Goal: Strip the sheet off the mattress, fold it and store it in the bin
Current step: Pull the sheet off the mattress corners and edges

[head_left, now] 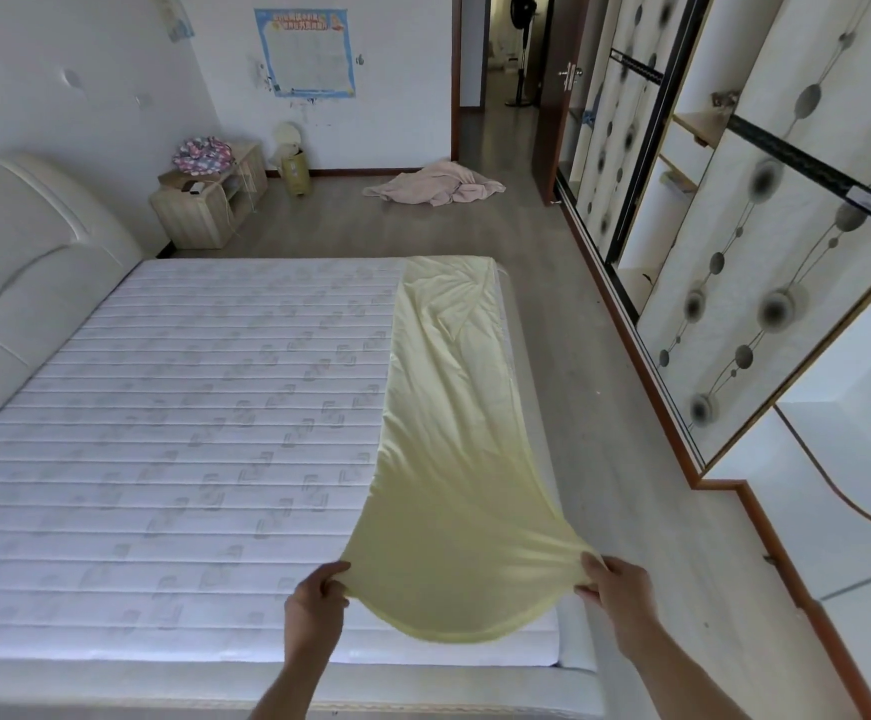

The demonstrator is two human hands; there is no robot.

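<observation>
Pale yellow sheet [438, 407] folded into a strip along the mattress [163, 433] edge, left hand [315, 605] and right hand [618, 589] each pinching a near corner, lifted taut.

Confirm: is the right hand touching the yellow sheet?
Touching. The head view shows the right hand pinching the near corner of the yellow sheet, fabric bunched at the fingertips; the left hand grips the other corner.

Pale-yellow folded sheet [444, 433] along mattress [173, 407] edge
</observation>
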